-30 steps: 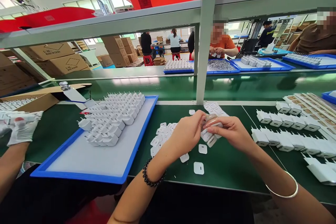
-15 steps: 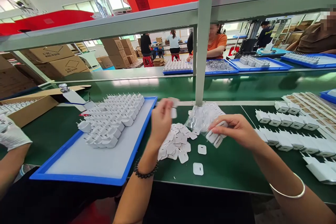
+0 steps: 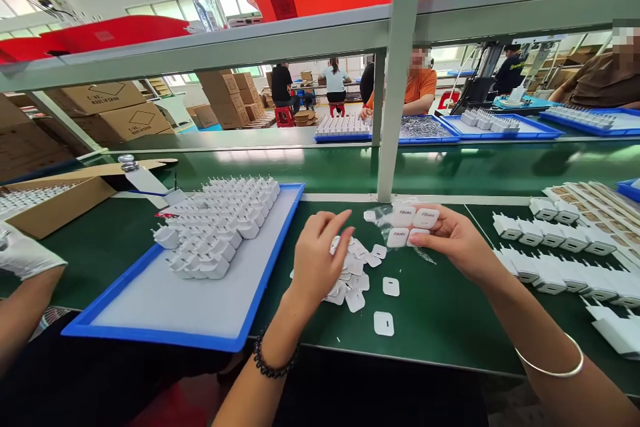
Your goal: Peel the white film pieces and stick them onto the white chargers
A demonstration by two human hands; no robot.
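Several white square plates with printed lettering (image 3: 404, 215) are pinched in my right hand (image 3: 443, 237), beside clear plastic film (image 3: 384, 219). My left hand (image 3: 320, 253) hovers over the left side of a pile of loose white plates (image 3: 356, 273), its fingers apart and nothing held between them. Two single plates, one (image 3: 391, 287) above the other (image 3: 383, 323), lie flat on the green table (image 3: 440, 327) to the right of the pile.
Left of my hands, a blue-rimmed tray (image 3: 273, 250) carries rows of white plug adapters (image 3: 220, 227). More white plug housings (image 3: 565, 273) stand at the right. An upright post (image 3: 393, 93) rises behind the plates. A co-worker's gloved hand (image 3: 25, 253) is at the far left, near a cardboard box (image 3: 63, 207).
The plate that was in my left hand is gone from it, and its fingers have opened. My right hand has turned the plates so their printed faces show, and raised them slightly.
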